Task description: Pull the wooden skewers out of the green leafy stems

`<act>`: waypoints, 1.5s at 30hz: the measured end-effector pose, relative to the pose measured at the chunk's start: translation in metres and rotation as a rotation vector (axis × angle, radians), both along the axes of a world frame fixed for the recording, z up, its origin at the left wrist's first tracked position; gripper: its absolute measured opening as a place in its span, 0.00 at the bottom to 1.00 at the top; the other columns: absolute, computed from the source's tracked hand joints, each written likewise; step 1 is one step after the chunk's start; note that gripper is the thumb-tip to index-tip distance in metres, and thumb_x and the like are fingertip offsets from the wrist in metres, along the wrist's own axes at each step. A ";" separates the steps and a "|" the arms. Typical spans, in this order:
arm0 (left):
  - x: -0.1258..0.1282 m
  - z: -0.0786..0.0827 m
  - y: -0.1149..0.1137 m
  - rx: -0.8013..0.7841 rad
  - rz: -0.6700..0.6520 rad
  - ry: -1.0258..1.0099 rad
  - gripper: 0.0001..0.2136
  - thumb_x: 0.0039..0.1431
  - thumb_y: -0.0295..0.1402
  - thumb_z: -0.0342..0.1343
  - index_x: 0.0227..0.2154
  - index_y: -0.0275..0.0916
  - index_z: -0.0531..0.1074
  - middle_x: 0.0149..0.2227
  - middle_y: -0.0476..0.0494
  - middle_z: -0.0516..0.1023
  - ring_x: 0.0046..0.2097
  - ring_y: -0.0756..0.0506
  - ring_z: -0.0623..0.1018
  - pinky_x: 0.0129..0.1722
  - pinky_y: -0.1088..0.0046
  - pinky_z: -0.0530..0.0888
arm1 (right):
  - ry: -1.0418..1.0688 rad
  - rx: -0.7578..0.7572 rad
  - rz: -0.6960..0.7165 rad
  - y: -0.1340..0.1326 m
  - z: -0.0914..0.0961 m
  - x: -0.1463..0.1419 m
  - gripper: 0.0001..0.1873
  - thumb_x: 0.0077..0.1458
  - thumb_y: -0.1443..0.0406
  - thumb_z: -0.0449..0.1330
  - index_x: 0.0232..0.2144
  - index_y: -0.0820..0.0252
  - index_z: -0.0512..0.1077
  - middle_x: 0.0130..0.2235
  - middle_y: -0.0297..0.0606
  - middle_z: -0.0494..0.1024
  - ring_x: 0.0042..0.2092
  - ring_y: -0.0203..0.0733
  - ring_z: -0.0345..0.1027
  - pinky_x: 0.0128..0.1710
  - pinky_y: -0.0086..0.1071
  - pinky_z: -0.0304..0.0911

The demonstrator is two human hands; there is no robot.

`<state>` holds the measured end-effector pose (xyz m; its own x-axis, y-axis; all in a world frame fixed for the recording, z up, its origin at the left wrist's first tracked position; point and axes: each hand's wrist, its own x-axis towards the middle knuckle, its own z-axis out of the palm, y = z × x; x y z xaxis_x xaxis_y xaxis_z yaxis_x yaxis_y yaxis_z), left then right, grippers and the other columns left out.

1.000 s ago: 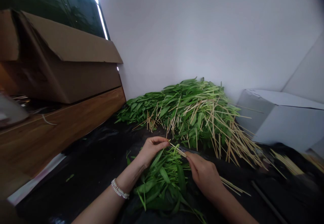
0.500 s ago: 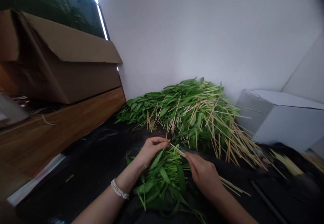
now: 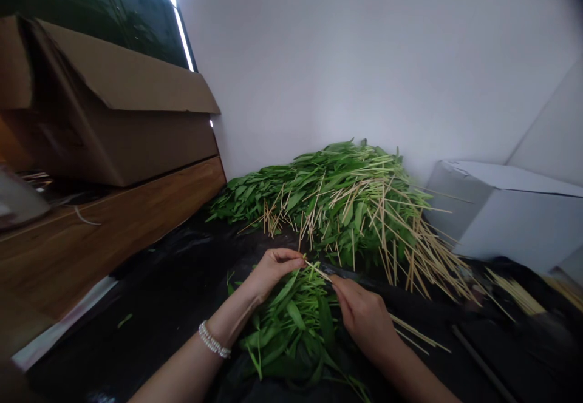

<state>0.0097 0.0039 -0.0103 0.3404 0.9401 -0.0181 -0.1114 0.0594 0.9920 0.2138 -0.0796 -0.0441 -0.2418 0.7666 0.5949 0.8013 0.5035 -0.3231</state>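
My left hand, with a white beaded bracelet at the wrist, is closed in a pinch on a small green stem end. My right hand is closed round thin bamboo skewers, whose tips reach the left fingertips. More skewer ends stick out behind the right hand. How many it grips is hidden. Beneath both hands lies a loose heap of leafy green stems.
A big pile of leafy greens with many skewers lies against the white wall. Black plastic sheeting covers the floor. An open cardboard box stands on wood at left, a white box at right. Another skewer bundle lies far right.
My right hand has shifted slightly left and down along the skewers, closer to the left fingertips. My left hand has barely moved and keeps its pinch.
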 end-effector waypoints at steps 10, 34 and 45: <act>0.004 0.003 -0.006 -0.008 -0.098 0.056 0.11 0.40 0.37 0.68 0.26 0.35 0.79 0.26 0.47 0.78 0.30 0.50 0.74 0.35 0.75 0.69 | -0.010 -0.029 0.016 -0.002 0.002 -0.005 0.17 0.61 0.71 0.44 0.47 0.60 0.69 0.38 0.41 0.78 0.41 0.42 0.74 0.42 0.33 0.68; 0.010 0.001 -0.010 0.140 -0.165 0.127 0.11 0.41 0.38 0.67 0.23 0.34 0.79 0.26 0.47 0.76 0.29 0.50 0.72 0.32 0.76 0.68 | 0.019 -0.035 0.006 -0.001 0.004 -0.016 0.15 0.62 0.69 0.44 0.40 0.59 0.71 0.34 0.39 0.79 0.36 0.39 0.75 0.36 0.28 0.67; -0.002 -0.009 0.011 0.520 0.028 0.463 0.12 0.56 0.40 0.56 0.34 0.40 0.79 0.36 0.41 0.80 0.41 0.42 0.76 0.45 0.68 0.68 | 0.127 0.013 -0.218 0.002 0.022 0.017 0.13 0.63 0.65 0.43 0.39 0.57 0.68 0.30 0.34 0.77 0.29 0.36 0.73 0.27 0.25 0.62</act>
